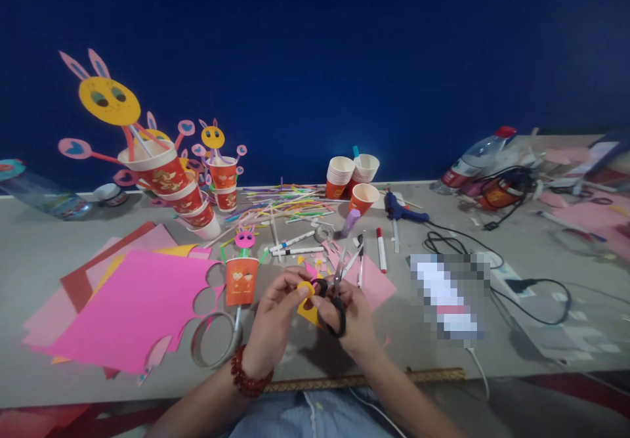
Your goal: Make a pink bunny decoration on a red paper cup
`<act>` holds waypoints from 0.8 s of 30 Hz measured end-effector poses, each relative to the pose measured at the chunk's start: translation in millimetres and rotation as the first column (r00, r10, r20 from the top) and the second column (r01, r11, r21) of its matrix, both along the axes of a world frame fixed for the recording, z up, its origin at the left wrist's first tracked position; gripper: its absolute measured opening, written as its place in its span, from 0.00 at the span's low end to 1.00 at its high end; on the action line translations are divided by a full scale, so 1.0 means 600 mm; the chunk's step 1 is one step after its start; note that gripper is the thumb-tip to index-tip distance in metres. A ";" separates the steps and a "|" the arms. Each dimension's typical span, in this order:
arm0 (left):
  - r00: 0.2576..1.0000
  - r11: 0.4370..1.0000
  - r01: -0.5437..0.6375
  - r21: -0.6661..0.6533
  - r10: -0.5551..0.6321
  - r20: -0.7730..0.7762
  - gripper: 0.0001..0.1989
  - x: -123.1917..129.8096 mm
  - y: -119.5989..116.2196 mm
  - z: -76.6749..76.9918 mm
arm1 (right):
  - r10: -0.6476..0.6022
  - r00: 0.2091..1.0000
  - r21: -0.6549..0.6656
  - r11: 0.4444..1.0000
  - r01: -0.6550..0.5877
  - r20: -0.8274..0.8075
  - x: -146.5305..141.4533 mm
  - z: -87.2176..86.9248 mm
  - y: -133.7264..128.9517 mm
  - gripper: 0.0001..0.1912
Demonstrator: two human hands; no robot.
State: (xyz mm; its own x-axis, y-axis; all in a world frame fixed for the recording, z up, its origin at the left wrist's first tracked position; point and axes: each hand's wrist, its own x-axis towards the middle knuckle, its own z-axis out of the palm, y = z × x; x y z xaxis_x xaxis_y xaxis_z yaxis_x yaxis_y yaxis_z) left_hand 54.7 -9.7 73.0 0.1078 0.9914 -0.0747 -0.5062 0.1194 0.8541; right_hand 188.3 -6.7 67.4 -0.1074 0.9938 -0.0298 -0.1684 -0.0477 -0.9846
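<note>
My left hand [277, 312] pinches a small round piece of yellow paper [306, 289] between thumb and fingers. Black-handled scissors [338, 279] are in my right hand [358, 320], their blades pointing up and away from me. The right fingertips come close to the yellow piece; whether they touch it I cannot tell. Under my hands lies a larger yellow paper scrap [310, 316], partly hidden. Just left of my hands stands an orange paper cup [241, 282] with a pink paper animal face [245, 238] above it.
Cut pink paper sheets [132, 300] and a tape roll [212, 341] lie at left. Finished cup figures [109, 100] stand behind them. Further back are colourful sticks [280, 203], stacked cups [339, 178] and a blue glue gun [403, 209]. A blurred-out phone-like object [445, 297] and cables lie right.
</note>
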 end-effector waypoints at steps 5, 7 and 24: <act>0.997 0.999 0.016 0.034 -0.013 -0.071 0.05 -0.001 -0.005 -0.011 | -0.009 1.000 0.005 1.000 0.009 0.030 0.003 0.004 0.003 0.08; 0.986 0.997 0.057 0.057 -0.048 -0.158 0.05 -0.007 -0.002 -0.011 | 0.024 0.997 -0.017 1.000 -0.023 0.077 0.008 0.007 0.004 0.07; 0.962 0.996 -0.032 0.085 0.054 -0.267 0.04 -0.010 0.005 0.011 | 0.328 0.889 -0.150 0.944 -0.294 0.319 0.046 -0.034 -0.018 0.27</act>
